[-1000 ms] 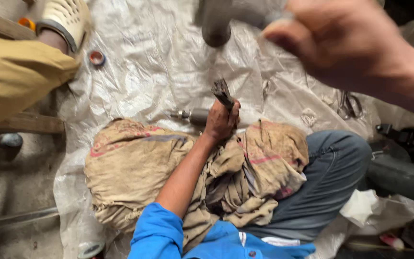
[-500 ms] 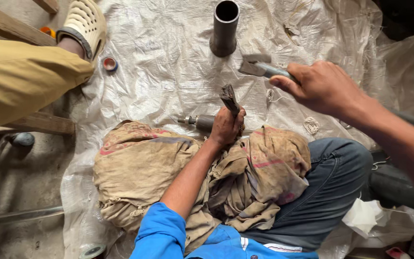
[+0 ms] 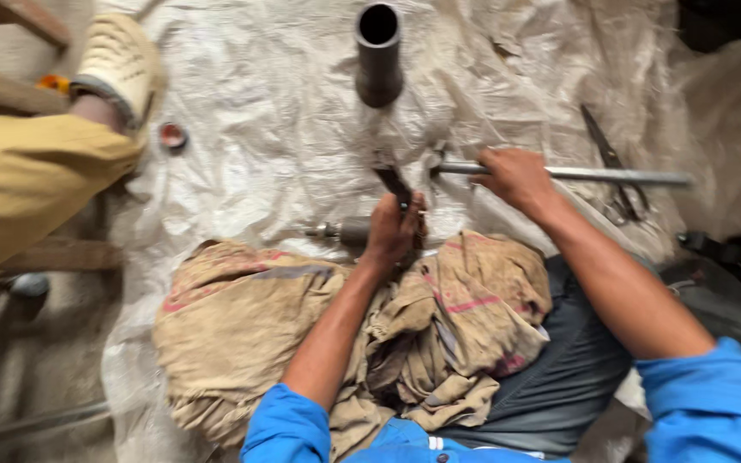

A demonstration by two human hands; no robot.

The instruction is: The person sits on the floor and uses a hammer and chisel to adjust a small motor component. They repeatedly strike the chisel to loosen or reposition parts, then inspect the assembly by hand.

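Observation:
My left hand [image 3: 392, 231] is shut around a dark metal chisel [image 3: 391, 183] that points away from me, its tip on the white woven sheet [image 3: 276, 120]. A small metal part [image 3: 343, 231] lies just left of that hand. My right hand [image 3: 516, 177] grips the long metal handle of a hammer [image 3: 611, 177] lying level, its head end close to the chisel's top. A dirty tan cloth [image 3: 242, 317] covers my lap.
A dark steel pipe [image 3: 379, 56] lies ahead on the sheet. Pliers or shears [image 3: 608, 163] rest at the right. Another person's leg in tan trousers [image 3: 27, 180] and a cream shoe [image 3: 117, 60] are at the left, with a small round cap [image 3: 171, 135] nearby.
My right hand has come down from high and close to the camera to a spot level with the chisel, hammer in it. My left hand has kept hold of the chisel.

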